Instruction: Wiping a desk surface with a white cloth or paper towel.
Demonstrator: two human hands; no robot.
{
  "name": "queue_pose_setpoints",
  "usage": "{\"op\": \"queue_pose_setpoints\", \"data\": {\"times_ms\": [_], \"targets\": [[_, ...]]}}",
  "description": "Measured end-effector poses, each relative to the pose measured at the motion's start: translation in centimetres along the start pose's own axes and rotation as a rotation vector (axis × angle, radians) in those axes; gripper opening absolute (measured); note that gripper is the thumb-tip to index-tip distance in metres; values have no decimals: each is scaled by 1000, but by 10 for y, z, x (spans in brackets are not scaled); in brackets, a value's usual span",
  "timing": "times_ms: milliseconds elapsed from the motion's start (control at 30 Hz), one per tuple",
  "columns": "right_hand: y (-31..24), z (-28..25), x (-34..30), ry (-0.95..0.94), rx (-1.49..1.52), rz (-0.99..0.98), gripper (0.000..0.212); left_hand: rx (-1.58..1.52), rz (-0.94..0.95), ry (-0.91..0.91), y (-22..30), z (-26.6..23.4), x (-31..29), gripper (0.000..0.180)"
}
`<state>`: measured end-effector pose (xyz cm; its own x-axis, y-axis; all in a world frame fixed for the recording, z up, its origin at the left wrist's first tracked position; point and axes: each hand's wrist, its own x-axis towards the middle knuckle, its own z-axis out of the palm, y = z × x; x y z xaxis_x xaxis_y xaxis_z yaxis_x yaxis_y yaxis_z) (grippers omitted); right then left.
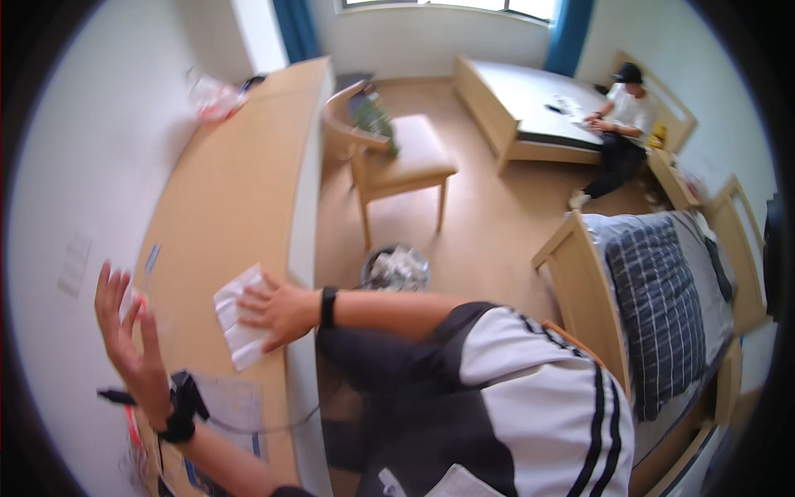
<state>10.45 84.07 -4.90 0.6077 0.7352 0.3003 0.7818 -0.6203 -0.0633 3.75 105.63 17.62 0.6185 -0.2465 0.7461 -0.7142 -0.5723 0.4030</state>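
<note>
A folded white tissue [233, 321] lies on the long wooden desk [240, 178]. My right hand [280, 313] rests flat on it, fingers spread, with a dark band round the wrist. Raised above the desk's near left part, my left hand [132, 348] has its fingers apart and nothing in it. A black device with a cable is strapped to the left wrist. Behind that hand, a small item with red on it shows only in part. Under the left forearm lies a clear flat sheet or sleeve [240, 398].
A wooden chair [410, 157] with a green item on it stands right of the desk. Below it is a full waste bin [397, 269]. Plastic bags [217, 98] sit at the desk's far end. A person [629, 116] sits on the far bed [530, 91]; a nearer bed [580, 282] holds a checked pillow.
</note>
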Motion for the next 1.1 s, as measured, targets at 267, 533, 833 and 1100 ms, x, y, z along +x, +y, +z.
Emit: {"op": "queue_pose_setpoints", "data": {"times_ms": [267, 533, 833, 1100], "targets": [[95, -34, 5, -144, -191, 311, 76, 30, -89, -159, 2, 4, 1, 42], [-16, -16, 3, -97, -138, 83, 80, 186, -343, -551, -58, 22, -13, 50], [66, -38, 4, -179, -161, 435, 81, 87, -349, -429, -83, 39, -15, 47], [-31, -21, -1, -119, -145, 102, 78, -17, -399, -633, -88, 64, -24, 49]]}}
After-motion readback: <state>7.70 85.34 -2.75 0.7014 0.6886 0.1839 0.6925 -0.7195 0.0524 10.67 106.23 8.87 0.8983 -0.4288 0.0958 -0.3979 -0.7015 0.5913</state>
